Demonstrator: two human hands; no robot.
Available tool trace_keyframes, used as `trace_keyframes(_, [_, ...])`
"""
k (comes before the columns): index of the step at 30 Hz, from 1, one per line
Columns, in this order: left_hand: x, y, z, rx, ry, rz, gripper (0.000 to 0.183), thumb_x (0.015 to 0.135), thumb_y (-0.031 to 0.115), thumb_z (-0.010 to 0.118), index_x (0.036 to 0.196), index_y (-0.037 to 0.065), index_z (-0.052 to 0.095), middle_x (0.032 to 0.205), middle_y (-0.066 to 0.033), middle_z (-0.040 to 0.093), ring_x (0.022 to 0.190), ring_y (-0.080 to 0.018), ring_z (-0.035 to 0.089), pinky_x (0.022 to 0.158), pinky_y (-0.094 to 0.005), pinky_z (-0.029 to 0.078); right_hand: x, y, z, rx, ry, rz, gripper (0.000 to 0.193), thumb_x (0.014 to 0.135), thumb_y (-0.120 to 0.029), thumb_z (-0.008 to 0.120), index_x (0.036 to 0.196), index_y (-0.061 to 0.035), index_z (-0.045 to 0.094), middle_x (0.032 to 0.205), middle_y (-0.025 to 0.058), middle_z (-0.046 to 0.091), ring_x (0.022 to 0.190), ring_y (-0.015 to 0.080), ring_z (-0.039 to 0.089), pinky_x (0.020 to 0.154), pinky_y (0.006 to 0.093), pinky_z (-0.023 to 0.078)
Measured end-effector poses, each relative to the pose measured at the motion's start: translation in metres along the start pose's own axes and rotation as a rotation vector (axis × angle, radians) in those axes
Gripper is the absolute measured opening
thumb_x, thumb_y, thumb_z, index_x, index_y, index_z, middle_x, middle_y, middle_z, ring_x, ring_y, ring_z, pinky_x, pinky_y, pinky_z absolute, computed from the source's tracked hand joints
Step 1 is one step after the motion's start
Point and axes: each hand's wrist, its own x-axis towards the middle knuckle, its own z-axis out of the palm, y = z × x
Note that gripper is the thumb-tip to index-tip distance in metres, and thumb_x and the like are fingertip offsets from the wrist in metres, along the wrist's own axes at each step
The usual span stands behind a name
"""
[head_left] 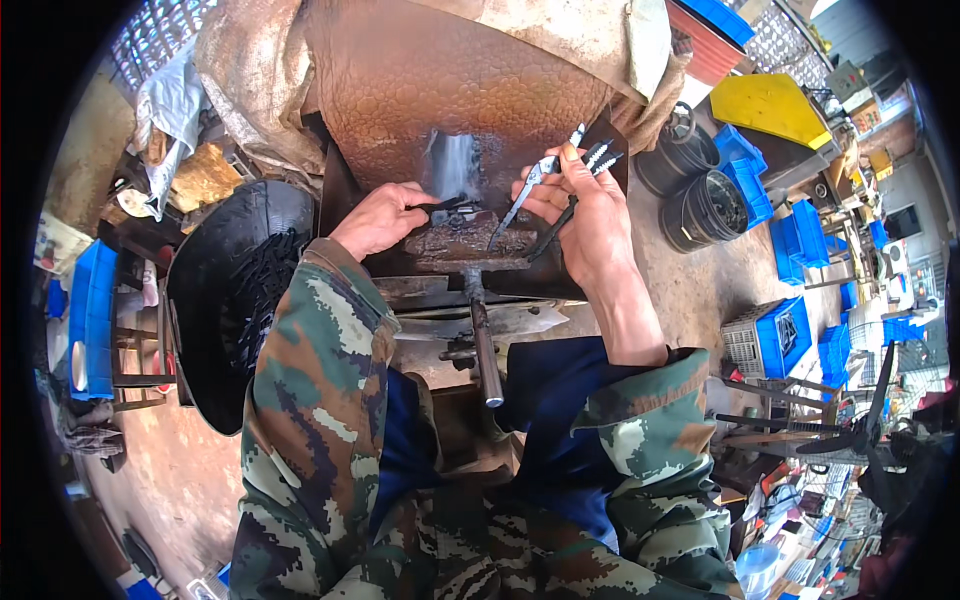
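My left hand (pixel 385 220) pinches a thin dark metal piece (pixel 440 206) against the top of a rusty, grimy rest block (pixel 465 240). Just beyond it, a bright blurred patch (pixel 455 165), apparently a spinning wheel, shows in an opening of the brown-stained hood (pixel 460 80). My right hand (pixel 590 210) is closed around plier-like tools (pixel 540 175) with silver, serrated ends and dark handles, held just right of the block. Its fingers hide part of them, so I cannot tell whether they are one tool or several. A metal rod (pixel 485 350) runs from the block toward me.
At left stands a black tub (pixel 205 300) with many dark metal pieces (pixel 265 300). Black buckets (pixel 705 210) and blue bins (pixel 800 240) are at right, with a blue-and-white crate (pixel 770 340) nearer. A fan (pixel 865 435) stands far right. Sacking (pixel 250 70) drapes the hood.
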Motion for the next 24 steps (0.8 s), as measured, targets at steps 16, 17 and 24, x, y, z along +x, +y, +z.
trace_keyframes(16, [0.006,0.031,-0.006,0.133,0.048,-0.222,0.032,0.084,0.015,0.057,0.107,-0.004,0.068,0.096,-0.0203,0.069,0.095,-0.0349,0.065,0.087,-0.0378,0.049,-0.005,-0.008,-0.019,0.199,0.079,0.096,0.026,0.104,-0.026,0.047,0.110,-0.0012,0.050,0.084,0.0081,0.053,0.075,0.0272,0.068,0.068,0.0447,0.062])
trace_keyframes(17, [-0.003,0.021,-0.008,0.079,0.063,-0.257,0.032,0.084,0.016,0.057,0.106,-0.004,0.068,0.096,-0.0207,0.068,0.095,-0.0348,0.065,0.087,-0.0379,0.049,-0.006,-0.003,-0.013,0.222,0.087,0.116,0.023,0.101,-0.025,0.053,0.105,-0.0028,0.052,0.081,0.0060,0.053,0.066,0.0223,0.063,0.063,0.0420,0.060])
trace_keyframes(24, [0.000,0.037,0.004,0.260,0.132,-0.158,0.030,0.085,0.018,0.057,0.102,-0.003,0.070,0.090,-0.0191,0.068,0.086,-0.0239,0.068,0.080,-0.0331,0.051,-0.013,-0.004,-0.024,0.205,-0.040,0.141,0.021,0.095,-0.024,0.066,0.090,-0.0092,0.052,0.066,-0.0013,0.048,0.049,0.0108,0.042,0.049,0.0306,0.043])
